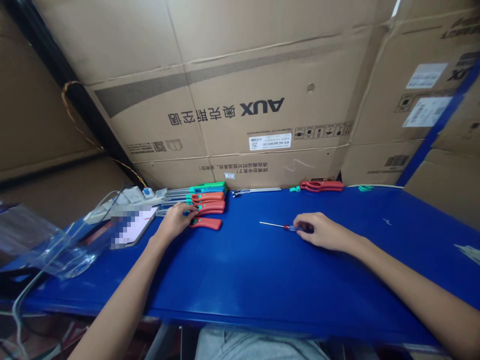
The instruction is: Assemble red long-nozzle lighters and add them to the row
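My left hand (175, 220) rests on the blue table (262, 270), its fingers curled round the nearest orange-handled lighter (207, 223) of a row. Behind it lie several more long lighters (204, 196) with orange, green and blue handles, side by side. My right hand (321, 231) lies at mid table with its fingers closed on the handle of a small screwdriver (279, 226), whose thin shaft points left along the table.
Large cardboard boxes (232, 100) wall off the back and the right. Another orange lighter (321, 185) and a bare metal tube (258, 190) lie at the back edge. A phone (133, 226), a power strip (123, 200) and clear plastic bags (45, 245) crowd the left end.
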`<state>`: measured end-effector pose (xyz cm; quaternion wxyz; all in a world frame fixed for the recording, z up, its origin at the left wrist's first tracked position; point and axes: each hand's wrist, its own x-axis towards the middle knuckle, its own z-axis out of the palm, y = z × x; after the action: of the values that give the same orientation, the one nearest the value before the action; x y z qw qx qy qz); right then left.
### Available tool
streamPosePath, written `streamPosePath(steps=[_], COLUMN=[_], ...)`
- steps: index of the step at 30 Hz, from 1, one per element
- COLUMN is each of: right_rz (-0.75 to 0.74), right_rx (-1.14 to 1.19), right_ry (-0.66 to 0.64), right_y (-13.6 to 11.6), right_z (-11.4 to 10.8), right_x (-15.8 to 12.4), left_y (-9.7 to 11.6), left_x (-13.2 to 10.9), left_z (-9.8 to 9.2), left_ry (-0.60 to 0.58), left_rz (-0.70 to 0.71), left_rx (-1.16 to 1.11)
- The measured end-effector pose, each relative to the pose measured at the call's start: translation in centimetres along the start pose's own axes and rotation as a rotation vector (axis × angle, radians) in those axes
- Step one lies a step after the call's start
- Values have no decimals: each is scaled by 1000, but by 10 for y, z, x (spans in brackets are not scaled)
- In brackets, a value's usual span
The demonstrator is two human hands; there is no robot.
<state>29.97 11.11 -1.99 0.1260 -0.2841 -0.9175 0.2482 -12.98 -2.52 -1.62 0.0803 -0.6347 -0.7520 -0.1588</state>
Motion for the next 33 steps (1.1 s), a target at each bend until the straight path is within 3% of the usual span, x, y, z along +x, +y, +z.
streamPosePath(steps=[23, 33], right_rz=[-4, 7], right_rx=[2, 7], right_ry=[-4, -8], right_y=[1, -3], right_z=[0, -2], right_x=[0, -2], left_y=[-3, -2], left_x=[-1, -2], left_z=[1, -2], left_ry=[36, 136], left_rz=[11, -10], left_rx=[5, -48])
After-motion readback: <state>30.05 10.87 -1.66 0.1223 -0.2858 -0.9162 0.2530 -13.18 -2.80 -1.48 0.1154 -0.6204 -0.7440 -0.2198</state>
